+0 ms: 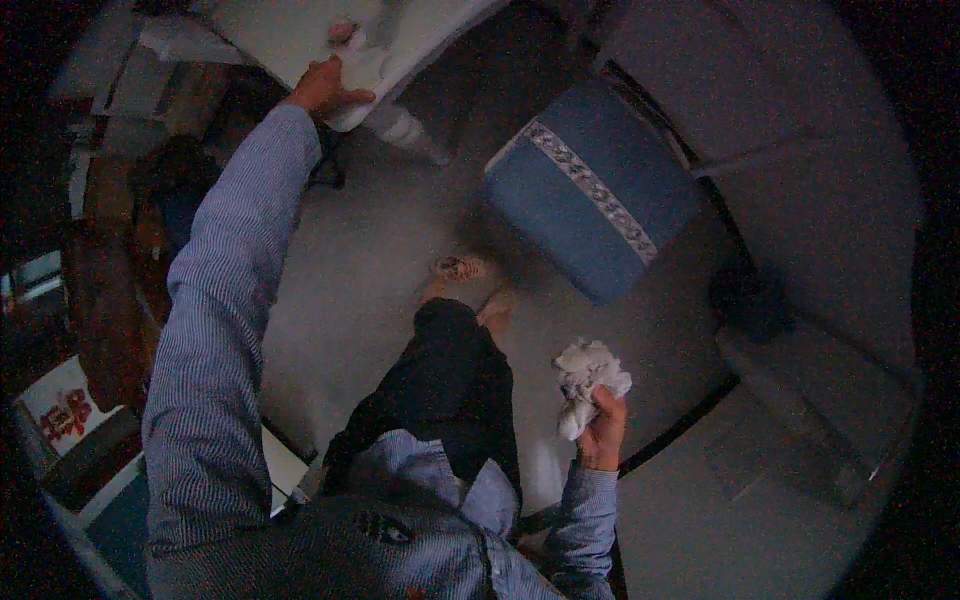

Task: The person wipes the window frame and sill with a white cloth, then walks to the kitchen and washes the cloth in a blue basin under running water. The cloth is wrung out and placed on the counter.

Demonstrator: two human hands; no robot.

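My left hand point(326, 86) reaches to the white table point(262, 37) at the top left, near its corner. Its fingers are spread over a pale thing at the edge, too dim to name; whether it grips this is unclear. A small reddish object point(343, 32) is just beyond the fingers. At the lower right, my right hand point(606, 431) holds a crumpled white cloth point(589, 371) above the floor.
A blue box-like piece with a patterned band point(622, 180) stands on the grey floor point(360, 247) at the right. A coiled thing point(459, 267) lies by my feet. A printed picture point(66, 405) is at the far left.
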